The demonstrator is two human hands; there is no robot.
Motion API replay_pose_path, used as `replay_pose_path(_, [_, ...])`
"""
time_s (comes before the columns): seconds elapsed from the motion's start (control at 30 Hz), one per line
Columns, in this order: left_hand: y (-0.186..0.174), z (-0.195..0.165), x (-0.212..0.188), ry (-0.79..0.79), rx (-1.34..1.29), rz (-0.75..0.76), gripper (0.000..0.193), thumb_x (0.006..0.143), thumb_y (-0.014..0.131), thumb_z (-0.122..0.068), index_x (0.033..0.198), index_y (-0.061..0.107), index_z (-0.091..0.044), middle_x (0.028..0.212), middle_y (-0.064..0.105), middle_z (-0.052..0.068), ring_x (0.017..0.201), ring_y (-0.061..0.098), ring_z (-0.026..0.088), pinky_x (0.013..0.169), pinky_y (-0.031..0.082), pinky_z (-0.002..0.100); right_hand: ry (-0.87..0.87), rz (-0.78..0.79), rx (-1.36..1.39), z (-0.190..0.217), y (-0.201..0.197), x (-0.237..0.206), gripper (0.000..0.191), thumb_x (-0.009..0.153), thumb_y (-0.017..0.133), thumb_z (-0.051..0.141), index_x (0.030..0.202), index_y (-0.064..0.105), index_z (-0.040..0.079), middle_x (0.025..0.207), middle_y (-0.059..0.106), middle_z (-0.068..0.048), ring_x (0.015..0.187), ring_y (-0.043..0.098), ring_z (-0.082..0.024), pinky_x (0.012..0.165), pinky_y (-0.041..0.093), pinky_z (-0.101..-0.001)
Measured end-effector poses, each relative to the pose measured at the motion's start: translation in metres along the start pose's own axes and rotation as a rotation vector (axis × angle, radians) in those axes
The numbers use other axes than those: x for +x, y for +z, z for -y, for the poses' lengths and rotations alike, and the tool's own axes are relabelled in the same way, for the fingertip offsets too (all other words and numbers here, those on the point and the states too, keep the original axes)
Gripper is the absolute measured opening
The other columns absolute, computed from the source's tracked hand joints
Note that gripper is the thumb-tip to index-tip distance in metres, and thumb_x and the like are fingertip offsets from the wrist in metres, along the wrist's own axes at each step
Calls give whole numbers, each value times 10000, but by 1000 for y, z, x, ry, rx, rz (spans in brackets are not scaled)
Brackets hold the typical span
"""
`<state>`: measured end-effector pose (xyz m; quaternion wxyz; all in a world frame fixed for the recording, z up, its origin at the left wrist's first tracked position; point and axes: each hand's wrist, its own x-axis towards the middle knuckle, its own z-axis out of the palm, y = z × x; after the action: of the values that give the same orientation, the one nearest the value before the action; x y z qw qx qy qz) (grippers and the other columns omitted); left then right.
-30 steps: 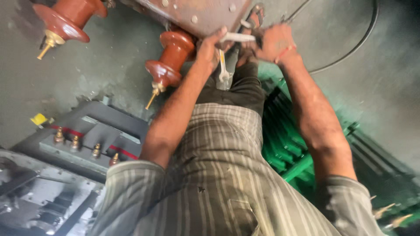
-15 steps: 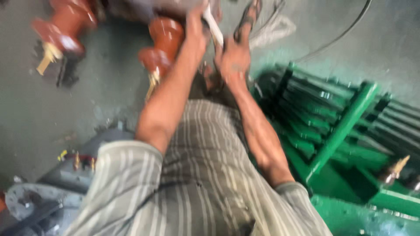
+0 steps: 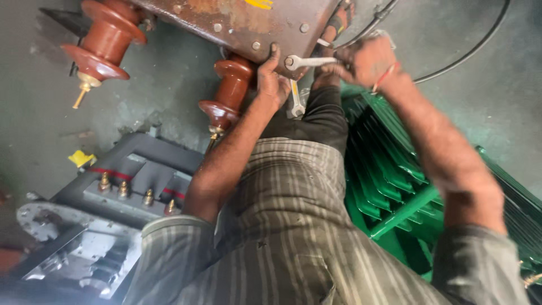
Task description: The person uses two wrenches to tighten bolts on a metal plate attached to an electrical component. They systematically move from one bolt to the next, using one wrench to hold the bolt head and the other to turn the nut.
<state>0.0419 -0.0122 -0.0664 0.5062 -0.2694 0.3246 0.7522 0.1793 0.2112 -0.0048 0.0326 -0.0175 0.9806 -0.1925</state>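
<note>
Both hands have shifted apart since half a second ago, the spanner now laid level across the cover's edge.

Closed around the shank, the right hand holds a steel spanner whose ring end sits at a bolt on the rim of the rusty brown cover; the left hand presses fingers up against that rim and grips a second spanner that hangs downward. Turning well here probably means keeping the ring square on the bolt head and the left hand steady beneath. Room is tight: a brown ribbed insulator stands just beside the left wrist, green fins crowd under the right forearm, and a black cable curves behind.
</note>
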Motion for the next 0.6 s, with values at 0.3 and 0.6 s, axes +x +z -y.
replay_pose_path(0.3, [17, 0, -14, 89, 186, 28, 443, 809, 873, -165, 1131, 662, 54, 1063, 708, 153, 952, 729, 252, 879, 634, 378, 104, -43, -42, 7, 22, 5, 464, 1056, 644, 622, 1129, 766, 180, 718, 670, -61, 620, 659, -310, 562, 506, -441])
replay_pose_path(0.6, [27, 3, -16, 153, 290, 173, 376, 828, 813, -220, 1095, 691, 14, 964, 717, 145, 838, 697, 288, 726, 564, 396, 290, -423, -49, 72, 51, -25, 480, 919, 794, 626, 925, 753, 148, 739, 682, -102, 736, 669, -353, 619, 504, -513])
